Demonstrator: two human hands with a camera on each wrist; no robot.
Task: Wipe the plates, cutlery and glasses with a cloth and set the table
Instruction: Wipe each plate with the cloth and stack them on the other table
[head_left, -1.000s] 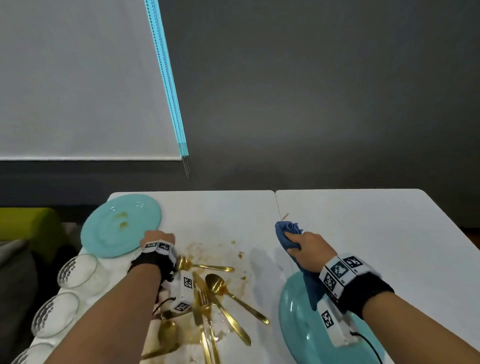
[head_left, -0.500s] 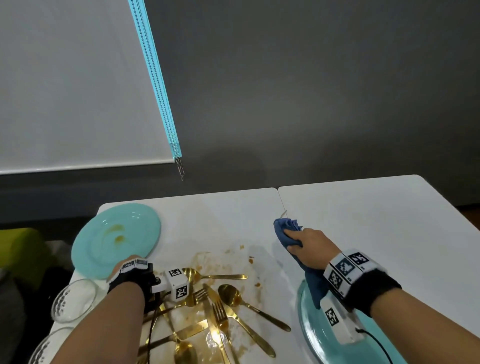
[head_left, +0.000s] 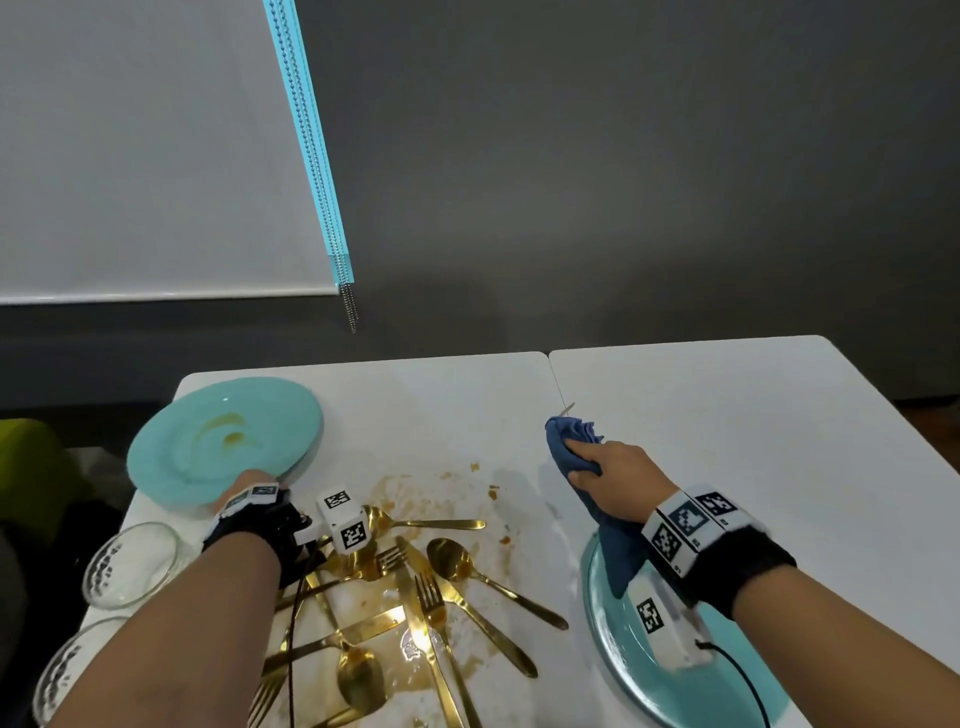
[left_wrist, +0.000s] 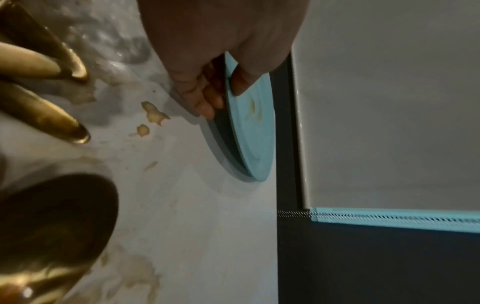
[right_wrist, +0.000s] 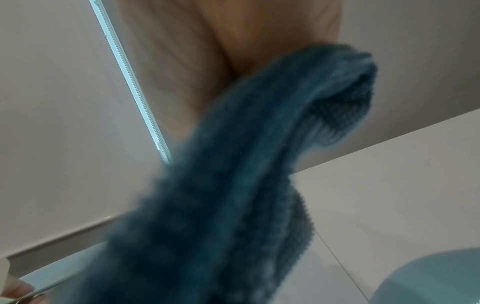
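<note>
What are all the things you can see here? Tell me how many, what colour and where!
Plates: two, light blue; a stained one at the table's far left, one at the near right edge.
Cutlery: a heap, gold, on the stained middle of the table.
Glasses: at least two, clear, along the left edge.
Cloth: one, dark blue, in the right hand.
Table: two white tops side by side.
Blind: one, white with a blue edge, on the wall.
Left hand: grips the stained plate's rim.
Right hand: holds the cloth.
</note>
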